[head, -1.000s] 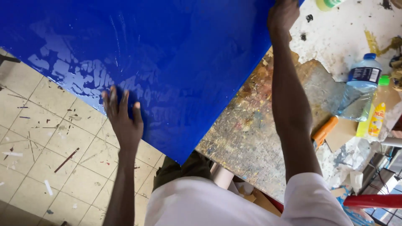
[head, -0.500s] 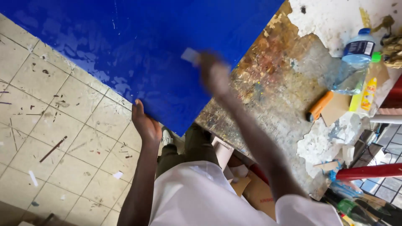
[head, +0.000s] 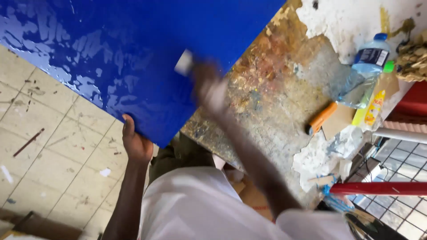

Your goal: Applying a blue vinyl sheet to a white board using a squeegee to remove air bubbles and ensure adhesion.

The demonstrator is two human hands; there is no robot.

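1. Head view: I see the blue panel (head: pixel 133 53), glossy with wet paint, lying partly on the paint-stained tabletop (head: pixel 284 102), its near corner jutting over the tiled floor (head: pixel 53 169)
2. My left hand (head: pixel 135 144) grips that corner's edge, fingers tucked underneath, thumb on the rim
3. My right hand (head: pixel 209 89) is blurred above the panel's near edge, pinching a small pale piece (head: pixel 183 62); how wide the fingers are, I cannot tell
4. A water bottle (head: pixel 367 66) and an orange-handled tool (head: pixel 321 118) lie well apart to the right
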